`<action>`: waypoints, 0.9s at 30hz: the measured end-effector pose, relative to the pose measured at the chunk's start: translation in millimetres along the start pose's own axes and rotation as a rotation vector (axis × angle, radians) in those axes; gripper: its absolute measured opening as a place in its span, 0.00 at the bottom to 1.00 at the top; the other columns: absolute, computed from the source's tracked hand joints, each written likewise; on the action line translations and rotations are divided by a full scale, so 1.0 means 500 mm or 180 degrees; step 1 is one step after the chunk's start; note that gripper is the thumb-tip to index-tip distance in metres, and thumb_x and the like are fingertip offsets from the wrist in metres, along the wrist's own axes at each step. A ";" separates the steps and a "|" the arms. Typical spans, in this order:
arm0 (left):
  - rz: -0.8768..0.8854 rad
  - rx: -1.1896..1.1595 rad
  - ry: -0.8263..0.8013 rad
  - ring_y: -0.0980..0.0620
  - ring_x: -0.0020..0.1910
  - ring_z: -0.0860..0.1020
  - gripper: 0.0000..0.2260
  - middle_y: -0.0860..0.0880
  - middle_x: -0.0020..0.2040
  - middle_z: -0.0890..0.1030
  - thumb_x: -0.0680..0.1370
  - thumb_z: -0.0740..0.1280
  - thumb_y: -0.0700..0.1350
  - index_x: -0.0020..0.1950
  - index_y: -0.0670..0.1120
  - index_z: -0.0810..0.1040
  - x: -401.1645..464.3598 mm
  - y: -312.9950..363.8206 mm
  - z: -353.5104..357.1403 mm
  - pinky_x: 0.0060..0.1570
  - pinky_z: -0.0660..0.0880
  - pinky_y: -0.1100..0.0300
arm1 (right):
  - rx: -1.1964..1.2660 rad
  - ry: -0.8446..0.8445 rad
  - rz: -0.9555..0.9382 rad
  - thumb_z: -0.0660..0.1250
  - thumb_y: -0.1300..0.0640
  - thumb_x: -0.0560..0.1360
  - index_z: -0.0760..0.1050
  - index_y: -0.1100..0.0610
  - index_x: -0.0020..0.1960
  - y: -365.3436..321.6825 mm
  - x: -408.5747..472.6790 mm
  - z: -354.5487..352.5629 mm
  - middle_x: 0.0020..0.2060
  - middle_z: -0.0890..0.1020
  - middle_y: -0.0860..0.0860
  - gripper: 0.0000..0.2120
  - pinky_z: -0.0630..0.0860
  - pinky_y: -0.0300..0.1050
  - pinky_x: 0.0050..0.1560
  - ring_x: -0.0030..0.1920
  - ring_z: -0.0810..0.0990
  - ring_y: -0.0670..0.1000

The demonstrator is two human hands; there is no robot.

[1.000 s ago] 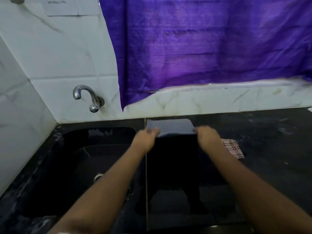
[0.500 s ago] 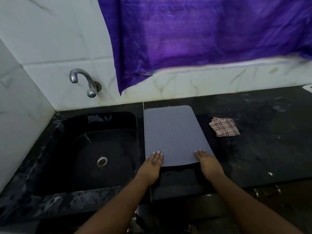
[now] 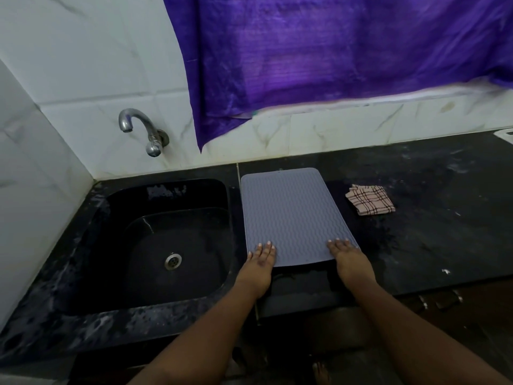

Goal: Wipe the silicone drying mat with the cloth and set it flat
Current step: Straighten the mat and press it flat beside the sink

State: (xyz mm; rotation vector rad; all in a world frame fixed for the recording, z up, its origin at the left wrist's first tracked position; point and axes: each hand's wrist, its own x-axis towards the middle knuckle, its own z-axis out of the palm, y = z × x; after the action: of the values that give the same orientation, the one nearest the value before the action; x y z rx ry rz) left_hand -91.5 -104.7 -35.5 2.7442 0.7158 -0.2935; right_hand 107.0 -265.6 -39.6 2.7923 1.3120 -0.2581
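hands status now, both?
Left hand: open, flat on the silicone drying mat, holding nothing.
Right hand: open, flat on the mat, holding nothing.

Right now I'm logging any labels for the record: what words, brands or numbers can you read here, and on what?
None can be read.
The grey mat shows only a wavy rib pattern.
The checked cloth shows only stripes.
The tap shows no marking.

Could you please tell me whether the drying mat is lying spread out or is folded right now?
Spread out: the drying mat lies flat on the counter, all corners visible, left hand and right hand pressing its near corners.
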 end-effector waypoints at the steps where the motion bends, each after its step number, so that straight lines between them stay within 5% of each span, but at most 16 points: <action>1: 0.0017 -0.0003 -0.0002 0.44 0.78 0.39 0.28 0.46 0.79 0.39 0.81 0.47 0.34 0.79 0.43 0.40 0.000 0.002 0.000 0.76 0.39 0.51 | -0.0026 0.0002 0.0012 0.51 0.62 0.80 0.49 0.54 0.77 0.002 0.001 0.000 0.77 0.56 0.53 0.27 0.50 0.50 0.76 0.77 0.52 0.55; 27: 0.0056 0.0038 -0.0009 0.46 0.78 0.39 0.28 0.47 0.79 0.38 0.82 0.49 0.36 0.79 0.44 0.39 0.029 0.015 0.025 0.76 0.40 0.53 | -0.0073 -0.0132 0.0010 0.52 0.63 0.79 0.45 0.55 0.77 0.038 0.014 0.016 0.78 0.53 0.54 0.30 0.52 0.50 0.76 0.77 0.51 0.56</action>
State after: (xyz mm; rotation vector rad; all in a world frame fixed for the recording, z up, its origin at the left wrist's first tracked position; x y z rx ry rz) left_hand -76.8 -108.4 -49.3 2.7593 0.6910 -0.2988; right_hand 125.0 -273.6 -49.2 2.7545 1.2931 -0.2974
